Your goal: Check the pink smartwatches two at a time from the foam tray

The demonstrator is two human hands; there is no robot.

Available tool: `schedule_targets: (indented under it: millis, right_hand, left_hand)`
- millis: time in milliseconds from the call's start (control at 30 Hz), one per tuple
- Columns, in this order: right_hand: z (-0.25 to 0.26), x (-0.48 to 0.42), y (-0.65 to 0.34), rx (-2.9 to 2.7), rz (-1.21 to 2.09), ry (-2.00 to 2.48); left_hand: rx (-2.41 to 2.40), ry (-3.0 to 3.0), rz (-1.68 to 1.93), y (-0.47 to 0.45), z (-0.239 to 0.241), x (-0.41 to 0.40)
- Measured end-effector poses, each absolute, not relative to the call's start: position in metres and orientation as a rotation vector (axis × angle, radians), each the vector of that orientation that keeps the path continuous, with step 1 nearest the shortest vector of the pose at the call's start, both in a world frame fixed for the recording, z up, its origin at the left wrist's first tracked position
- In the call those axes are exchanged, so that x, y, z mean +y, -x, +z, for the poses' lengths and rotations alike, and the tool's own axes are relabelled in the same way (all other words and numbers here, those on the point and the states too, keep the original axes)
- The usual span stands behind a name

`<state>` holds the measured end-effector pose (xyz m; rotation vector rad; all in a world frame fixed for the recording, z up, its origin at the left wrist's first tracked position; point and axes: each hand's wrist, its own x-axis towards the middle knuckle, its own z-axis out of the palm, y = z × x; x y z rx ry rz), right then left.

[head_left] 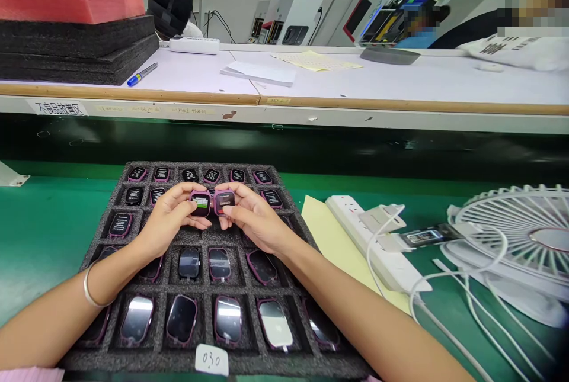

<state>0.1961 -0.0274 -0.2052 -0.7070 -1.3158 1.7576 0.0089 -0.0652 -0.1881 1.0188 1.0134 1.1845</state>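
My left hand is closed on a purple-cased smartwatch whose lit screen shows a green band. Right beside it, my right hand grips a second purple smartwatch, its thumb at the lower edge of the screen. That screen is dark with a small red mark. Both watches are held up side by side over a black foam tray. Rows of similar watches sit in the tray's compartments; back-row screens show white text, while front ones, such as this watch, look dark. My forearms hide some compartments.
Right of the tray lie yellow paper, a white power strip with cables, and a white fan. A raised shelf behind holds stacked foam, a marker and papers. People are beyond it.
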Motion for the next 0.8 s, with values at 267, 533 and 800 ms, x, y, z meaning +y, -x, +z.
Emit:
schedule_targets:
  millis: [267, 533, 800]
  right_hand:
    - [-0.207, -0.026, -0.196, -1.331, 1.754, 0.724]
    - [-0.209, -0.027, -0.195, -1.321, 1.737, 0.709]
    - [-0.204, -0.025, -0.195, -1.275, 1.761, 0.707]
  left_hand:
    - [1.052, -1.055, 1.189, -0.010, -0.189, -0.064]
    - [1.047, -1.048, 1.196, -0.009, -0.189, -0.064]
    - [0.921, -1.116, 1.155, -0.014, -0.162, -0.078]
